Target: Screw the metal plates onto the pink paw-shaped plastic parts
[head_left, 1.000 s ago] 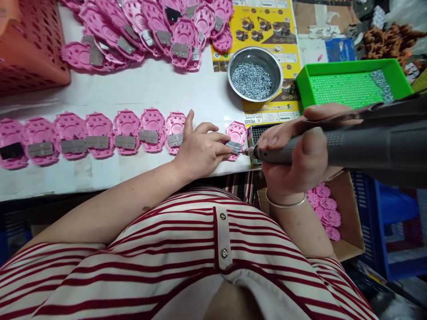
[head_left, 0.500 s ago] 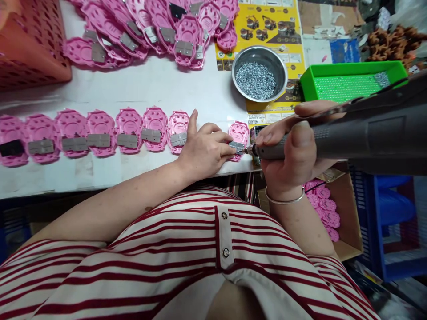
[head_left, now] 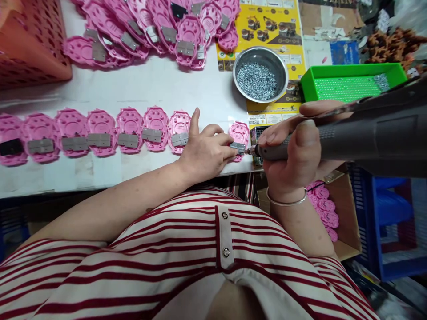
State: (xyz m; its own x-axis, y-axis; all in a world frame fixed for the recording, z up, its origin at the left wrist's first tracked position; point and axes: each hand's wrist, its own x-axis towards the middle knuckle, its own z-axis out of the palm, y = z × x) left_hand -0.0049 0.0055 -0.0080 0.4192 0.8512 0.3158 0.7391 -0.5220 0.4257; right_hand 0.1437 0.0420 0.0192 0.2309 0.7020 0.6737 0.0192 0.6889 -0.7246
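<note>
My right hand [head_left: 293, 146] is wrapped round a dark grey electric screwdriver [head_left: 363, 133], which enters from the right. Its bit meets the lower right of a grey plate [head_left: 237, 146] on a pink plastic casing [head_left: 239, 130]. With the fingertips of my left hand [head_left: 205, 153], I press that casing and plate down from the left; the thumb sticks out away from them. Left of this hand, several similar pink casings [head_left: 128, 122] lie in a row, most with grey plates and the leftmost with a black one. My left hand partly covers the nearest casing in the row [head_left: 180, 122].
A metal bowl of small screws [head_left: 260, 74] stands beyond my hands, beside a green tray [head_left: 353, 71]. Pink casings are heaped [head_left: 143, 31] at the back, near an orange basket [head_left: 31, 40]. Below the table edge at right is a cardboard box [head_left: 348, 222] of pink parts.
My right hand and the screwdriver have shifted very slightly right, with the bit still at the plate. My left hand keeps nearly the same place on the casing.
</note>
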